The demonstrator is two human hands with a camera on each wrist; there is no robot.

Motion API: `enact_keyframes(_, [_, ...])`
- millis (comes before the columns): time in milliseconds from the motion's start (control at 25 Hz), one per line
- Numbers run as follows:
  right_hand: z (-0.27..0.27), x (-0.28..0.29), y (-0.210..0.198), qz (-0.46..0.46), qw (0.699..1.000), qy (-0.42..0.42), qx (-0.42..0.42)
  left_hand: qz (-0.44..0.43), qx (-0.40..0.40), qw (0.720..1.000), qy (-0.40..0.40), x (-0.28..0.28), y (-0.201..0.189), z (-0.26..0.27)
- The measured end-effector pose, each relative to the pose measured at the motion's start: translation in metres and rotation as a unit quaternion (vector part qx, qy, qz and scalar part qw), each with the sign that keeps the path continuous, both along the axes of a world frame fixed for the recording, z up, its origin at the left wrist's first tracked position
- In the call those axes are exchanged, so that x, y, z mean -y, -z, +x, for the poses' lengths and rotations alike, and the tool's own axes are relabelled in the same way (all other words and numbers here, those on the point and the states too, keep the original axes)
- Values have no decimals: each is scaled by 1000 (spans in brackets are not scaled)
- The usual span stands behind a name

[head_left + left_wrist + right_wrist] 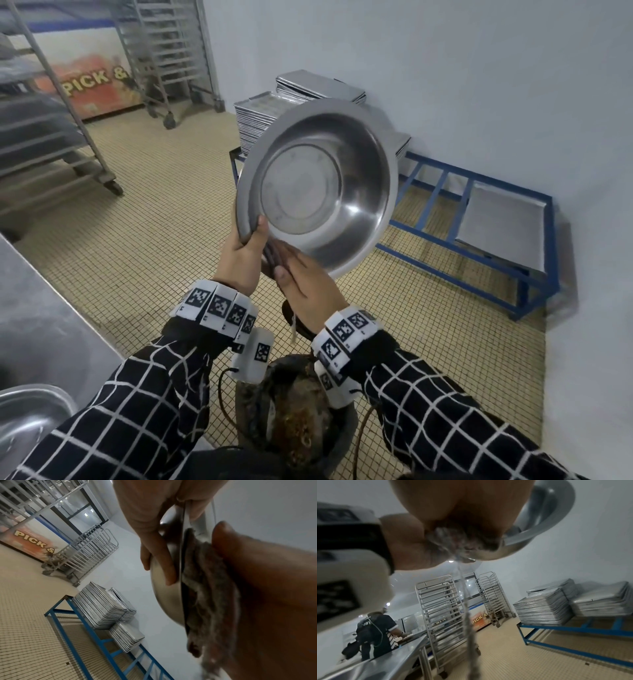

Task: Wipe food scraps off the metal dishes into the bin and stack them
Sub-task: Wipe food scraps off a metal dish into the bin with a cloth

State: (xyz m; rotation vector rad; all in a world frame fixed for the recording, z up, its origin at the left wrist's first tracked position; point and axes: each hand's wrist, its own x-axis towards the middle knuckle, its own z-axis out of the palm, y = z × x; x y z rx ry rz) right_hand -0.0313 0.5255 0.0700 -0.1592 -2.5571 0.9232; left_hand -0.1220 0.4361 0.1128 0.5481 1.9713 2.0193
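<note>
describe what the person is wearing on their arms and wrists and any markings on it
Both arms are in black sleeves crossed by a thin white grid. Each wrist carries a white segmented band printed with square black-and-white coded markers, with a further white marker block hanging below it. The left hand and right hand are bare: no gloves.

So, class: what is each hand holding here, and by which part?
The left hand grips the metal dish by its lower rim, thumb inside. The right hand presses a grey cloth against that same rim.
</note>
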Motion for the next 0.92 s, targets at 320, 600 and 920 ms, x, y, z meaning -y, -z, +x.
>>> enact_keyframes(320, [-11, -46, -1, 230, 945, 137, 189, 34, -15, 999, -1, 6, -12, 2])
enact_keyframes(600, [17, -4, 16, 202, 970, 105, 81, 58, 38, 997, -34, 11, -7, -3])
enact_keyframes(920, [13, -69, 9, -5, 950, 312, 0, 15, 125, 992, -16, 14, 3, 0])
